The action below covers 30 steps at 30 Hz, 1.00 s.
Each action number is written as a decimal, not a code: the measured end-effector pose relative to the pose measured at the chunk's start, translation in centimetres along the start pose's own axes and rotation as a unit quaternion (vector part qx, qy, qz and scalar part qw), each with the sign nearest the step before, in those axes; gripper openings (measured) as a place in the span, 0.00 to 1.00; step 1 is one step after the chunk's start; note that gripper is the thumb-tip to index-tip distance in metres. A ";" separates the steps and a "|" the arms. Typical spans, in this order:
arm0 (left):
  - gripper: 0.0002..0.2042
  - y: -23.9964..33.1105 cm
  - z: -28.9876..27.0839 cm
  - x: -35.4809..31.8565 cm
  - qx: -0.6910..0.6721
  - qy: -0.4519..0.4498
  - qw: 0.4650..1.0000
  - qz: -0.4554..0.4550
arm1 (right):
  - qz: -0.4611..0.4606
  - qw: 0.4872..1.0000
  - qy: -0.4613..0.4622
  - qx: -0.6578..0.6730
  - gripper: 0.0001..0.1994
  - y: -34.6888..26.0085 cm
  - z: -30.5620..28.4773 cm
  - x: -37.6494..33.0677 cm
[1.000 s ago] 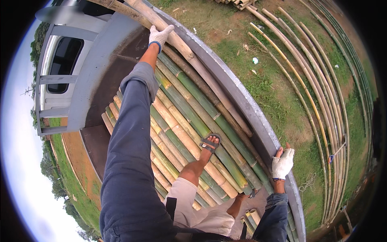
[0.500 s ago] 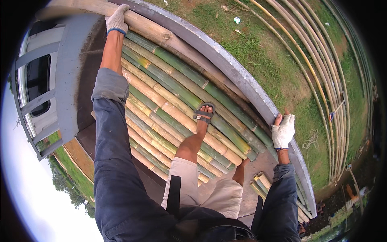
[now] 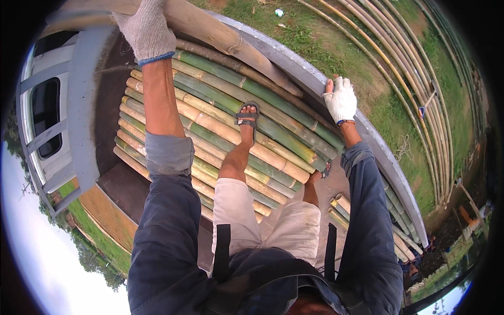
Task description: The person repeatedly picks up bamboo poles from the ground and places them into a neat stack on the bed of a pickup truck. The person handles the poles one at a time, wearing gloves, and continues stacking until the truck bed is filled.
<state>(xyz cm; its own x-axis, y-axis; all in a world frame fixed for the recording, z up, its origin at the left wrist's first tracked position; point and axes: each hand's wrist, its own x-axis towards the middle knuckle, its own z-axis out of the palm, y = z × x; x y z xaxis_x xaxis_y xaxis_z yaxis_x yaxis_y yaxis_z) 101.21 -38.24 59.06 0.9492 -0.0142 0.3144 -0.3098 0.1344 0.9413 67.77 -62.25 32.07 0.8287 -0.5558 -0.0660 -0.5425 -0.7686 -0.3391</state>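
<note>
My left hand [image 3: 147,32], in a knitted white glove with a blue cuff, is closed around a thick tan bamboo pole [image 3: 223,39] at the upper left. This pole slants down to the right, along the inside of the grey truck-bed side wall [image 3: 387,157]. My right hand [image 3: 340,101], also gloved with bare fingertips, grips the wall's top edge, thumb toward the outside. Below my hands, green and yellowish bamboo poles [image 3: 210,107] lie side by side in the truck bed. My sandalled foot [image 3: 247,114] stands on them.
The white truck cab [image 3: 63,39] and a grey metal frame [image 3: 86,105] stand at the left. Short bamboo pieces [image 3: 344,203] lie near my right leg. Outside the wall, long bamboo poles [image 3: 412,65] and a pale rope [image 3: 403,147] lie on the grass.
My left hand and the thick pole look larger and closer, and the pole's lower end has shifted up and left. My right hand has moved farther forward along the side wall.
</note>
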 end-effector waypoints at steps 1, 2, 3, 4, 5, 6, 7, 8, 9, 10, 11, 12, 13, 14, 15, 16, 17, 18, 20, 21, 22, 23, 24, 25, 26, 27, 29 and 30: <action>0.17 1.5 1.4 -1.8 0.005 -0.002 1.000 0.010 | -0.008 1.000 0.006 0.024 0.20 0.3 0.2 -0.1; 0.16 2.8 2.7 -3.7 0.010 -0.008 1.000 0.016 | -0.023 0.999 -0.008 0.024 0.20 0.7 0.4 -0.2; 0.16 4.1 4.0 -5.4 0.016 -0.016 0.999 0.024 | -0.037 0.999 -0.021 0.026 0.20 1.0 0.6 -0.4; 0.16 5.2 5.3 -7.3 0.022 -0.024 0.999 0.027 | -0.049 0.998 -0.032 0.026 0.20 1.4 0.5 -0.7; 0.16 6.3 6.3 -9.2 0.036 -0.040 0.998 0.026 | -0.046 0.997 -0.040 0.045 0.21 1.7 0.4 -1.2; 0.17 7.2 7.1 -10.8 0.049 -0.056 0.997 0.028 | -0.045 0.995 -0.050 0.073 0.22 2.0 0.0 -1.8; 0.18 7.9 8.2 -12.3 0.054 -0.057 0.997 0.029 | -0.045 0.992 -0.060 0.100 0.23 2.2 -0.7 -2.5; 0.18 8.4 9.3 -13.7 0.060 -0.057 0.996 0.028 | -0.046 0.988 -0.072 0.127 0.23 2.4 -1.8 -3.2; 0.19 9.0 10.0 -15.2 0.067 -0.056 0.996 0.025 | -0.034 0.985 -0.092 0.141 0.24 2.4 -3.2 -3.8; 0.19 9.5 10.5 -16.5 0.065 -0.061 0.996 0.030 | -0.025 0.971 -0.103 0.213 0.24 2.4 -4.9 -4.8; 0.20 10.0 11.3 -17.4 0.060 -0.064 0.995 0.041 | -0.021 0.953 -0.108 0.283 0.24 2.4 -7.2 -5.5; 0.21 10.4 12.0 -18.3 0.055 -0.067 0.995 0.053 | -0.020 0.929 -0.113 0.352 0.24 2.2 -9.6 -6.1; 0.24 10.9 12.6 -19.2 0.082 -0.094 0.989 0.081 | -0.017 0.920 -0.132 0.369 0.25 2.0 -12.4 -6.5; 0.26 11.3 13.3 -20.2 0.112 -0.119 0.981 0.106 | -0.030 0.918 -0.119 0.377 0.26 1.9 -15.3 -6.8; 0.29 11.8 13.8 -21.3 0.144 -0.144 0.970 0.131 | -0.042 0.915 -0.108 0.387 0.26 1.6 -18.2 -7.1; 0.29 12.2 14.2 -22.6 0.154 -0.150 0.969 0.121 | -0.054 0.910 -0.097 0.398 0.26 1.3 -21.1 -7.6; 0.30 12.6 15.0 -24.2 0.163 -0.157 0.968 0.112 | -0.048 0.895 -0.112 0.428 0.27 1.2 -23.9 -8.3; 0.30 12.8 15.6 -25.4 0.175 -0.167 0.965 0.106 | -0.093 0.886 -0.091 0.445 0.27 0.8 -26.6 -8.7; 0.29 13.4 16.4 -27.2 0.177 -0.137 0.970 0.092 | -0.183 0.859 -0.050 0.475 0.27 -0.2 -31.2 -10.0; 0.30 13.7 16.6 -27.6 0.188 -0.135 0.971 0.066 | -0.188 0.862 -0.034 0.469 0.27 -0.9 -33.3 -10.9; 0.30 14.0 16.9 -27.9 0.187 -0.122 0.973 0.063 | -0.199 0.864 -0.012 0.461 0.27 -1.5 -35.4 -11.3; 0.30 14.6 16.8 -28.1 0.193 -0.122 0.973 0.038 | -0.216 0.864 0.016 0.454 0.27 -2.1 -37.5 -11.1; 0.31 15.3 16.8 -28.2 0.177 -0.128 0.976 0.010 | -0.208 0.866 0.028 0.453 0.27 -2.8 -39.5 -11.3; 0.32 16.2 16.8 -28.2 0.176 -0.132 0.975 -0.026 | -0.215 0.868 0.054 0.444 0.27 -3.4 -41.2 -11.7; 0.37 17.2 16.8 -28.0 0.217 -0.145 0.962 -0.082 | -0.224 0.868 0.081 0.435 0.27 -3.8 -42.7 -12.1; 0.41 18.5 16.7 -28.0 0.230 -0.142 0.961 -0.060 | -0.246 0.881 0.088 0.395 0.27 -3.4 -44.3 -12.6; 0.51 20.9 16.7 -27.8 0.259 -0.153 0.952 -0.060 | -0.198 0.874 0.031 0.443 0.26 -1.3 -45.6 -14.2; 0.51 22.0 16.9 -27.4 0.214 -0.144 0.966 -0.001 | -0.179 0.863 0.016 0.473 0.26 0.7 -45.2 -15.5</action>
<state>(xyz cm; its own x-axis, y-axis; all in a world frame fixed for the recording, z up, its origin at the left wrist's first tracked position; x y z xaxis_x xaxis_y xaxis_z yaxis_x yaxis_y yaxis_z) 67.45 -51.65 73.22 0.9141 -0.2965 0.2765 -0.3613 -0.2862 0.8875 48.35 -68.48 75.27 0.9072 -0.3572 0.2222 0.1142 -0.2992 -0.9473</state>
